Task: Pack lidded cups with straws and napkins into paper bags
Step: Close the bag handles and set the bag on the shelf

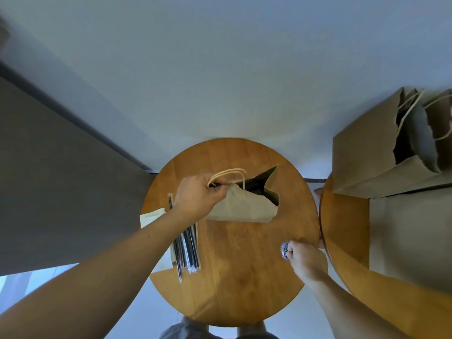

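A brown paper bag (241,205) stands on the round wooden table (234,253), its mouth open toward the right. My left hand (198,199) grips its rope handles at the bag's left top edge. My right hand (304,259) is curled round a lidded cup (285,250) near the table's right edge; only a bit of the patterned cup shows past my fingers. Wrapped black straws (187,248) lie in a bundle at the table's left, partly under my left forearm. Pale napkins (151,217) lie beside them at the left edge.
A second round table (344,231) adjoins on the right, holding several brown paper bags (381,152) with open tops and a flat bag (411,236) lying on it. A grey wall stands to the left. My legs show below the table.
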`<state>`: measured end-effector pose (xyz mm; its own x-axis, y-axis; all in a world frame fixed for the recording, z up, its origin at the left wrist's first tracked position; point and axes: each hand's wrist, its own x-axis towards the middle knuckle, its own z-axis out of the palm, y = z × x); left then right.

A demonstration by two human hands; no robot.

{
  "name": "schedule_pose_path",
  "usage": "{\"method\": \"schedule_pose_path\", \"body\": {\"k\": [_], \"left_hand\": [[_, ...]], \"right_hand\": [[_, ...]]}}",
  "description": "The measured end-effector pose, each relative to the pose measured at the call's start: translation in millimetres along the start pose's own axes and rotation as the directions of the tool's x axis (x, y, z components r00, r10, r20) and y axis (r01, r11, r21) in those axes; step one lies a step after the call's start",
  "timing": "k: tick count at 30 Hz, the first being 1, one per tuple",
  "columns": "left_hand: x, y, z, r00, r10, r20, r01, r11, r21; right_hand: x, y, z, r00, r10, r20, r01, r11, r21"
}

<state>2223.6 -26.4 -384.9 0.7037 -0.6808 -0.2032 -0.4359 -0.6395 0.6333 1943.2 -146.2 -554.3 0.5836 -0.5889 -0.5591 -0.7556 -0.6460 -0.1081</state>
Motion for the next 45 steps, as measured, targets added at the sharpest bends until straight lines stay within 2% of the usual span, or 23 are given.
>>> {"method": "schedule_pose_path", "body": {"k": [5,13,19,26,32,35,40,45], "left_hand": [[-0.1,-1.3,-2.0,0.998,-0.029,0.049,0.029,0.999,-0.018],[-0.6,-4.7,-3.2,0.995,-0.051,0.083,0.055,0.997,-0.046],[-1.2,-3.4,-3.7,0.996,-0.03,0.086,0.034,0.998,-0.045],[1.2,-2.2,-3.0,0.996,-0.032,0.083,0.035,0.999,-0.036],[3.7,-1.1,-3.7,0.996,-0.027,0.087,0.029,0.999,-0.019],[4.2,1.4,-4.1,0.995,-0.034,0.094,0.035,0.999,-0.008],[4.4,4.5,-5.8,0.994,-0.04,0.105,0.041,0.999,-0.007],[6.0,8.2,-9.9,0.988,-0.047,0.147,0.044,0.999,0.018]], "right_hand": [[-2.7,4.2,2.2,1.0,-0.022,-0.021,0.024,0.997,0.075],[1.9,-0.3,2.6,0.998,-0.052,0.019,0.052,0.998,-0.018],[-0.6,-1.2,0.8,0.999,-0.051,-0.002,0.051,0.999,0.008],[-5.7,-3.7,-1.6,0.998,0.061,0.013,-0.062,0.965,0.253],[-11.8,-0.3,-5.0,0.997,0.067,0.047,-0.08,0.909,0.409],[-17.8,4.2,-15.3,0.99,0.059,0.125,-0.105,0.907,0.408],[-26.7,0.4,-41.4,0.983,0.05,0.176,-0.129,0.872,0.473],[-35.6,-24.6,-79.9,0.996,0.02,0.087,-0.073,0.738,0.671]]}}
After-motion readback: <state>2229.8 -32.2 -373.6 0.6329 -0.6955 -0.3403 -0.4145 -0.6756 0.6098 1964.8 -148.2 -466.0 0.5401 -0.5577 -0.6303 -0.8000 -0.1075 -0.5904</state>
